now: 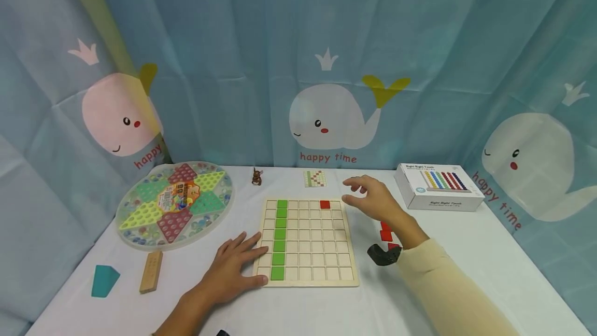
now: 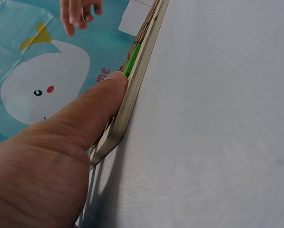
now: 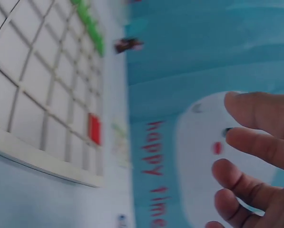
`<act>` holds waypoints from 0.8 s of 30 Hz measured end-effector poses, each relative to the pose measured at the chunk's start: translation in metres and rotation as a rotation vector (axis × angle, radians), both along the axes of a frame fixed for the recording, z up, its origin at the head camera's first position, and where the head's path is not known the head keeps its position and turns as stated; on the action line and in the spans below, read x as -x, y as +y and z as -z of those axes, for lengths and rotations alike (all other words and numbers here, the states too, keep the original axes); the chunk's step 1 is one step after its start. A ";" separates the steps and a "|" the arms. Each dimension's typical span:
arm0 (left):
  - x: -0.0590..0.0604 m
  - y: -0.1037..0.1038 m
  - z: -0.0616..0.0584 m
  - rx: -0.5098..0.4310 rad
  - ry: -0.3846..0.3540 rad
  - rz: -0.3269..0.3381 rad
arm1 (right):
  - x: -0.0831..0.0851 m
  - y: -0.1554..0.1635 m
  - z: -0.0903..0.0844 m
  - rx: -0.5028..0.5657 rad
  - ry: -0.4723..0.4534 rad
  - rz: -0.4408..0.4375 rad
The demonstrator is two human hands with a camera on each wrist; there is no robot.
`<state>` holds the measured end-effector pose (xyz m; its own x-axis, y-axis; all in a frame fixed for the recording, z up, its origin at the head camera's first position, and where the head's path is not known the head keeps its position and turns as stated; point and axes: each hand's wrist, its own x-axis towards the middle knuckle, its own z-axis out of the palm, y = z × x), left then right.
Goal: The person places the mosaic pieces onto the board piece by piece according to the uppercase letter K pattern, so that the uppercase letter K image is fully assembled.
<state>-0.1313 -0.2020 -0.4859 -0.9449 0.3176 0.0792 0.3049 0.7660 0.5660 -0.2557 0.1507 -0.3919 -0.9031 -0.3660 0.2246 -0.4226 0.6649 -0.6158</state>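
Note:
A square wooden grid board point(image 1: 317, 242) lies on the white table. Green tiles point(image 1: 279, 246) fill its second column from the left, and one red tile point(image 1: 325, 205) sits in the top row toward the right. My left hand point(image 1: 230, 268) rests on the board's left edge, fingers spread; in the left wrist view the thumb point(image 2: 94, 109) touches the rim. Above the table, off the board's upper right corner, hovers my right hand point(image 1: 373, 198), its fingers loosely bent and holding nothing. Loose red tiles point(image 1: 386, 236) lie beside the right forearm, partly hidden by it.
A small patterned card point(image 1: 315, 178) and a brown figurine point(image 1: 257, 177) are behind the board. At right stands a white box point(image 1: 440, 188). Leftward lie a round star-patterned game board point(image 1: 174, 206), a wooden block point(image 1: 151, 272) and a teal block point(image 1: 104, 280). A printed curtain surrounds the table.

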 end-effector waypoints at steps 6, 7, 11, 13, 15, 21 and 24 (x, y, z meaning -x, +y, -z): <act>0.000 -0.002 0.001 -0.011 0.009 0.008 | -0.025 0.028 -0.021 0.011 0.063 -0.017; 0.000 -0.002 0.002 -0.012 0.009 0.008 | -0.030 0.034 -0.023 0.012 0.071 -0.014; 0.001 -0.001 0.003 -0.005 0.004 0.009 | -0.048 0.058 -0.026 0.005 0.099 0.019; 0.001 -0.001 0.003 -0.001 0.003 0.007 | -0.055 0.068 -0.024 -0.003 0.099 0.040; 0.001 -0.001 0.002 0.001 0.002 0.006 | -0.059 0.078 -0.019 -0.016 0.090 0.060; 0.000 -0.001 0.002 -0.002 0.005 0.008 | -0.066 0.101 0.001 -0.047 0.036 0.082; 0.000 -0.002 0.003 -0.006 0.007 0.008 | -0.068 0.110 0.010 -0.069 0.020 0.081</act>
